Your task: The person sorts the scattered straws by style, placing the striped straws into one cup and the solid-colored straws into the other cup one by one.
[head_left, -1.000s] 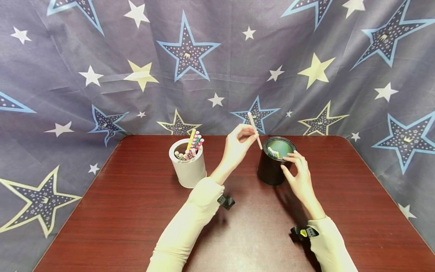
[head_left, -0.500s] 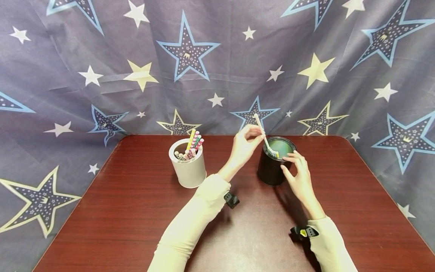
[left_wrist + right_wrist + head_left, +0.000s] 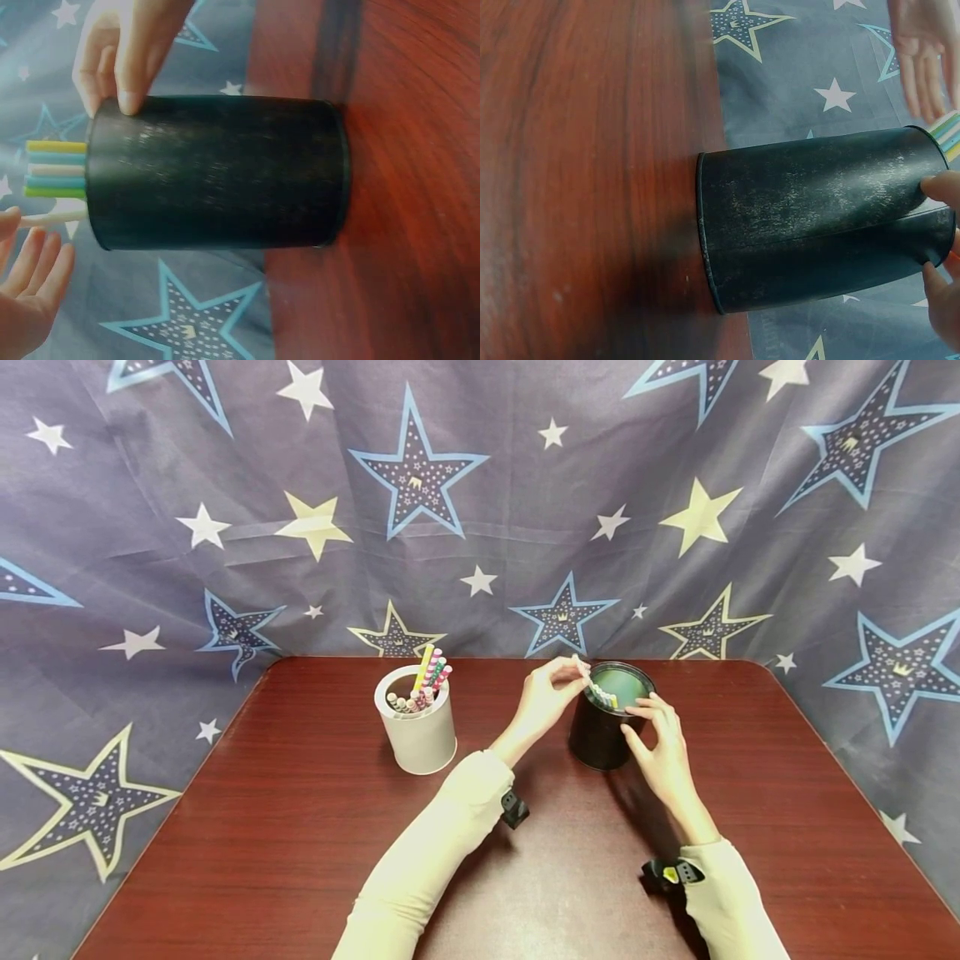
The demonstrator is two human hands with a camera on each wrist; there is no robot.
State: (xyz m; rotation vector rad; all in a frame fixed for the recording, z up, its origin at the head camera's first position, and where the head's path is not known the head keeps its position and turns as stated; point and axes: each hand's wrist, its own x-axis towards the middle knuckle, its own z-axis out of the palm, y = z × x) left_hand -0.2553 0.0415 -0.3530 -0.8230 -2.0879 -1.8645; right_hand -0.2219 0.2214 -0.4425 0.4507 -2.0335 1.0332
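My left hand (image 3: 546, 697) pinches a slim white stick (image 3: 52, 219) between thumb and fingertips, at the left side of the black can's rim. In the left wrist view its lower end meets the mouth of the can. The black can (image 3: 596, 739) stands upright on the table at centre right. Inside it, several slim sticks (image 3: 56, 171) in yellow, blue, white and green poke above the rim in a row. My right hand (image 3: 666, 756) holds the can at the near right of its rim, thumb on the near side and fingers over the edge.
Left of the black can stands a white cup (image 3: 420, 743) holding several striped, dotted and yellow sticks (image 3: 431, 672). Both stand on a reddish-brown wooden table (image 3: 285, 827). A grey star-patterned cloth (image 3: 510, 527) hangs directly behind the table.
My left hand has moved right and then down with the white stick, bringing it from beside the black can into its mouth. My right hand stays on the rim.
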